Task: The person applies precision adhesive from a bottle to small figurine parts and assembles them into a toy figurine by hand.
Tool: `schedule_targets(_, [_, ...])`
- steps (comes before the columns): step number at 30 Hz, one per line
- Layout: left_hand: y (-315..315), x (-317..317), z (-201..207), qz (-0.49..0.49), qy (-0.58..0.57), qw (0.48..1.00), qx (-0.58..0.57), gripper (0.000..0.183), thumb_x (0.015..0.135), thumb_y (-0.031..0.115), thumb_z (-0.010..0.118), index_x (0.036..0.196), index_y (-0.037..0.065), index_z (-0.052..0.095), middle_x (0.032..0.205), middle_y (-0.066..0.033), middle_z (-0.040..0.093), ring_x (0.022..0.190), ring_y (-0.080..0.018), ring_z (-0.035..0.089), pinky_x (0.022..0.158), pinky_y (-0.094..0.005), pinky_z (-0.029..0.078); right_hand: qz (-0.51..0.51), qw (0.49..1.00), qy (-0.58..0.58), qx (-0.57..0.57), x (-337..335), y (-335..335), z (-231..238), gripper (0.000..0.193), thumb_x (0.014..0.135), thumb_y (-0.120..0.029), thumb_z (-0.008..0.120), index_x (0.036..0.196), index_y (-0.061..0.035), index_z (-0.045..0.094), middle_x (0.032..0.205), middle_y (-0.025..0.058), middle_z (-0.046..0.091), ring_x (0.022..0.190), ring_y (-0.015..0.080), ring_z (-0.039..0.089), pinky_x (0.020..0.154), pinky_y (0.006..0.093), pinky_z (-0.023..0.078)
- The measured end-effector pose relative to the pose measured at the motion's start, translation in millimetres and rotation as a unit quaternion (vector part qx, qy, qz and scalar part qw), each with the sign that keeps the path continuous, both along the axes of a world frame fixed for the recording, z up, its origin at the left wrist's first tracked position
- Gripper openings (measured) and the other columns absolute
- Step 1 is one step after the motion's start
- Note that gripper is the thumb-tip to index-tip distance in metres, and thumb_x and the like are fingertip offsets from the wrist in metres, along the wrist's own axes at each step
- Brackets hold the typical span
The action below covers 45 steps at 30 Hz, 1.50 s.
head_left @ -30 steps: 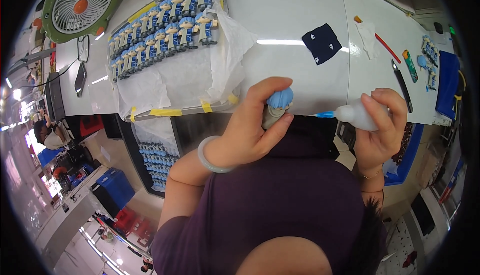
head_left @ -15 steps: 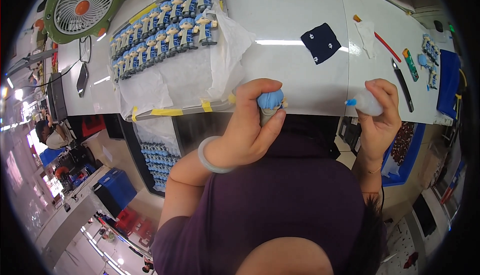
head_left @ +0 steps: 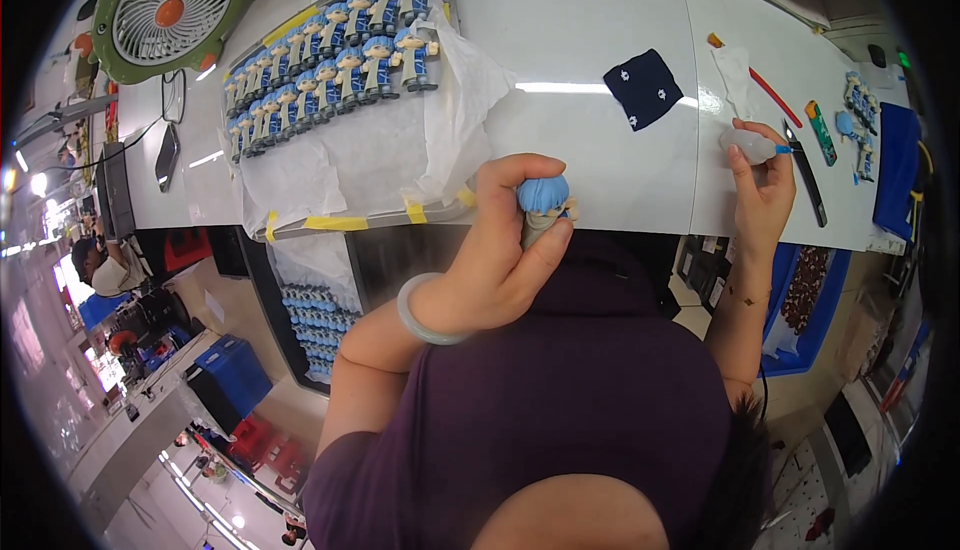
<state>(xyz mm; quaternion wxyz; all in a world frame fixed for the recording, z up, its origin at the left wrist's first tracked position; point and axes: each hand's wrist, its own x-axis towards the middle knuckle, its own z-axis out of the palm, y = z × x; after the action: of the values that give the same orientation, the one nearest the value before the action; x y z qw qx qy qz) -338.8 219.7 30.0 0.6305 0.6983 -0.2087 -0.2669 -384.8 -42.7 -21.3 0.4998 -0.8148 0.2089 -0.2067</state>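
My left hand is closed around a small blue-haired figurine; its head shows above my fingers, while much of its body is hidden in my grip. At the right side of the table, my right hand grips a small translucent squeeze bottle with a blue tip, which points to the right, close to a black-handled craft knife. Two rows of similar figurines stand on a paper-lined tray at the left. Between tray and bottle lies a dark blue cloth.
A green fan and a phone are at the left. To the right lie a red stick, a white tissue, a green-and-orange tool and several more figurines. Below the table's right edge sits a blue bin.
My right hand has moved farther out over the table, and the bottle's tip has turned from pointing left to pointing right. My left hand has stayed nearly still with the figurine.
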Motion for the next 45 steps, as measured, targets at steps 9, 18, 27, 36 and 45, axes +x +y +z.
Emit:
schedule_targets(9, [-1, 3, 2, -0.011, 0.084, 0.996, -0.022, 0.044, 0.082, -0.004, 0.039, 0.118, 0.008, 0.018, 0.091, -0.0064, 0.043, 0.066, -0.0079, 0.039, 0.06, -0.0211, 0.035, -0.015, 1.0, 0.022, 0.015, 0, -2, -7, 0.025, 0.074, -0.006, 0.062, 0.097, -0.0023, 0.054, 0.099, 0.0059, 0.059, 0.08, 0.0106, 0.05, 0.074, 0.0218, 0.039])
schedule_targets(18, [-7, 9, 4, -0.151, 0.06, 0.984, -0.071, 0.05, 0.08, 0.0, 0.047, 0.121, 0.003, 0.019, 0.093, -0.0097, 0.044, 0.08, -0.0128, 0.044, 0.074, -0.0248, 0.036, 0.298, 0.945, -0.132, -0.034, -7, 50, 56, 0.033, 0.069, -0.011, 0.067, 0.099, -0.0024, 0.054, 0.095, 0.0116, 0.054, 0.081, 0.0214, 0.051, 0.071, 0.0301, 0.043])
schedule_targets(27, [3, 8, -6, -0.072, -0.055, 0.993, -0.07, 0.06, 0.071, 0.0, 0.06, 0.121, 0.005, 0.026, 0.093, -0.0125, 0.052, 0.08, -0.0202, 0.053, 0.07, -0.0282, 0.043, 0.315, 0.9, 0.026, 0.301, -2, 69, 46, 0.036, 0.064, 0.0, 0.069, 0.098, -0.0009, 0.057, 0.088, 0.0065, 0.058, 0.081, 0.0142, 0.057, 0.072, 0.0248, 0.048])
schedule_targets(36, [13, 5, -10, -0.104, -0.387, 0.916, -0.032, 0.039, 0.066, 0.005, 0.066, 0.101, 0.0, 0.049, 0.086, -0.0164, 0.056, 0.062, -0.0266, 0.054, 0.053, -0.0327, 0.045, 0.372, 0.86, 0.054, 0.345, -9, 72, 49, 0.032, 0.066, 0.003, 0.068, 0.096, 0.0009, 0.059, 0.089, 0.008, 0.059, 0.079, 0.0133, 0.06, 0.07, 0.0234, 0.049])
schedule_targets(45, [14, 1, -15, -0.113, -0.392, 0.911, -0.063, 0.044, 0.065, 0.005, 0.067, 0.103, -0.002, 0.048, 0.083, -0.0174, 0.055, 0.062, -0.0271, 0.055, 0.053, -0.0329, 0.046, 0.389, 0.859, 0.027, 0.33, -12, 75, 45, 0.032, 0.066, 0.0, 0.07, 0.096, 0.0001, 0.059, 0.09, 0.0081, 0.06, 0.079, 0.0131, 0.06, 0.069, 0.0233, 0.049])
